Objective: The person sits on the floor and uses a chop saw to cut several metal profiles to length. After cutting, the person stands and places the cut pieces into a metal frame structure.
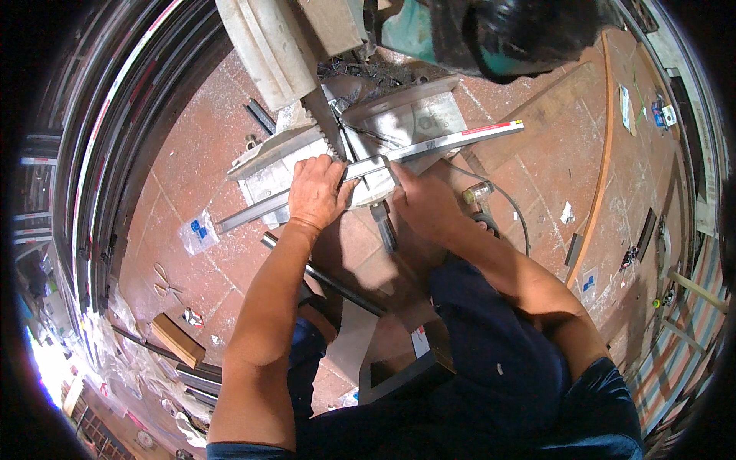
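Note:
My left hand [316, 192] lies over a long silver metal profile [468, 136], fingers wrapped across it. The profile runs slantwise across the light metal base [268, 184] of a cut-off saw. Just beyond my left fingers, the toothed saw blade [326, 126] hangs below its pale guard [264, 46]. My right hand [425, 203] is closed beside the profile, right of the blade. A thin dark piece [392, 173] shows between its fingertips and the profile; I cannot make out its kind. Below the base sticks out a dark handle [384, 228].
Long metal profiles [100, 153] stack along the left. Scissors [165, 281] and a small plastic bag [198, 231] lie on the tiled floor. A black bar [345, 287] lies before my knees. A cable [517, 207] curves at right, near a long orange strip [603, 153].

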`<state>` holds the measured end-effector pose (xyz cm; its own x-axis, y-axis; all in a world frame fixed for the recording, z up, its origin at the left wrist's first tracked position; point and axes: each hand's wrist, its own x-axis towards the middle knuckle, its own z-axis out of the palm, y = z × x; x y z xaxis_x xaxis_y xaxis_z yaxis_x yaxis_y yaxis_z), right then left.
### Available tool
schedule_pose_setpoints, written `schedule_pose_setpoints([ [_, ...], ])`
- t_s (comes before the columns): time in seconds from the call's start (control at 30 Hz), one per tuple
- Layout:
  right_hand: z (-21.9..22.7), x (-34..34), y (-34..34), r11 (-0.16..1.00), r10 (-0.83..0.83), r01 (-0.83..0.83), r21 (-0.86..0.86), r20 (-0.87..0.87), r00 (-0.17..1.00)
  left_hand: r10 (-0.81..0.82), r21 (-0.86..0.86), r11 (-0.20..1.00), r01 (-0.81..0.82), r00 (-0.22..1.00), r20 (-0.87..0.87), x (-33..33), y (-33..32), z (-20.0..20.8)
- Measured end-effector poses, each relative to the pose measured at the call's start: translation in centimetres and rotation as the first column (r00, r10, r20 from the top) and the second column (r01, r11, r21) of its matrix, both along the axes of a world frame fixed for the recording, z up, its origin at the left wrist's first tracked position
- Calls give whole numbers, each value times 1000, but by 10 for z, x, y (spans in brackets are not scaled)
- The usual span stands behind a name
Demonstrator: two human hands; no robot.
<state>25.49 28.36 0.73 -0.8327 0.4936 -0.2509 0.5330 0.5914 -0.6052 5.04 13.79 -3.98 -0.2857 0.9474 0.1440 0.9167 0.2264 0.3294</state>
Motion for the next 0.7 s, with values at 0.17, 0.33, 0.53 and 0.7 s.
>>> schedule_pose_setpoints([
  [0.17, -12, -2, 4, 999, 4, -7, -52, -68, 998, 3, -31, 999, -4, 1000, -22, -1, -2, 0],
  [0.33, -21, -2, 4, 998, 9, -16, -55, -114, 993, 9, 1, 1000, -9, 1000, 0, 1, 0, -1],
  [0.53, -21, -4, 3, 998, 17, -25, -58, -131, 991, 7, -23, 1000, -7, 1000, -17, -1, -1, -2],
  [0.7, -15, -2, 10, 989, 19, -55, -136, -250, 968, 14, -27, 1000, -14, 1000, 3, 1, 2, -1],
])
